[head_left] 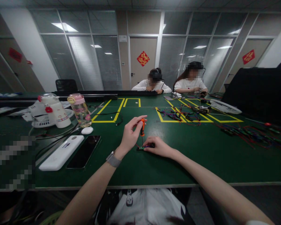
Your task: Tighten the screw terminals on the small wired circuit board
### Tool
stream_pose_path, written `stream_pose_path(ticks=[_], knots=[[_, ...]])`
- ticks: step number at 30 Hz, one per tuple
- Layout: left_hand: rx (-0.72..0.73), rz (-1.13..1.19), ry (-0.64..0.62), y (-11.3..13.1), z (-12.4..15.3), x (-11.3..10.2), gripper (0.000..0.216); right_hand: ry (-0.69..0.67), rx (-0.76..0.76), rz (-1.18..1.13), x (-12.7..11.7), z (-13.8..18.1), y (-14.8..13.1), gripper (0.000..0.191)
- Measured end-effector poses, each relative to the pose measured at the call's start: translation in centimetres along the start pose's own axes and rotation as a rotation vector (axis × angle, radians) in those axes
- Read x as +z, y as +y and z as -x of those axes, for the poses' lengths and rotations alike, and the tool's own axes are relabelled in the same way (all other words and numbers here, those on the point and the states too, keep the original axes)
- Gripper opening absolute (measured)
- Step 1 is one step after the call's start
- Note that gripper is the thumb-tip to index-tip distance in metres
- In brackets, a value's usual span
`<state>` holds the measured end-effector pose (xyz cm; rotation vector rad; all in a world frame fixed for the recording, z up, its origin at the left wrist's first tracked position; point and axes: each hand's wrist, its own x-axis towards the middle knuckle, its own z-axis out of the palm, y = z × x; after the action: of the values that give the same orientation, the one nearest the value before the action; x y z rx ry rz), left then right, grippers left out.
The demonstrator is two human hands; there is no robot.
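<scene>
Entry, head view, watched from my remote station. All places are referenced to the small black electronic part (140, 148) lying on the green table top (201, 159), near its front edge.

Hands: the left hand (130, 135) is just above and left of the part, thumb and forefinger clamped on the short orange-handled screwdriver (142, 127), which stands upright with its thin shaft coming down onto the part. The right hand (159, 147) lies just right of the part, fingers together and curled over its right end, pinning it to the table. A grey-strapped wristwatch (113, 160) sits on the left wrist.

Surroundings: left of the part are a black smartphone (84, 152) and, beside it, a white rectangular power bank (61, 153). Farther left and behind are a small white oval case (87, 130), a clear bottle with a pink lid (81, 110) and a white bottle with red fittings (56, 112). A thin black cable (112, 115) runs behind the part. Behind and to the right is a bundle of coloured wires (175, 114), with a second tangle (255, 133) well off to the right. Nothing lies between the hands and the part.

Counts: one screwdriver, one part, one phone, one power bank, two bottles, two wire tangles. Yellow tape outlines (106, 112) number at least four. Two seated people (152, 85) are at the far edge.
</scene>
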<state>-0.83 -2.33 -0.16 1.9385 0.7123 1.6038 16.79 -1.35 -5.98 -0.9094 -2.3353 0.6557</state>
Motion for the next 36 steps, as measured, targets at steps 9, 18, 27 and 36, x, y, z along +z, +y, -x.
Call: stream_pose_path(ticks=[9, 18, 27, 36], knots=[[0.049, -0.078, 0.033, 0.04, -0.07, -0.03, 0.020, 0.008, -0.015, -0.012, -0.01, 0.09, 0.01, 0.010], [0.004, 0.012, -0.031, 0.07, -0.04, -0.02, 0.030, 0.004, -0.010, -0.012, -0.02, 0.07, 0.12, 0.011], [0.055, -0.086, 0.029, 0.02, -0.20, 0.04, 0.017, 0.006, -0.014, -0.024, -0.05, 0.12, 0.23, 0.011], [0.028, -0.029, -0.011, -0.08, -0.04, 0.08, 0.027, 0.009, 0.000, -0.026, -0.10, 0.07, -0.11, 0.009]])
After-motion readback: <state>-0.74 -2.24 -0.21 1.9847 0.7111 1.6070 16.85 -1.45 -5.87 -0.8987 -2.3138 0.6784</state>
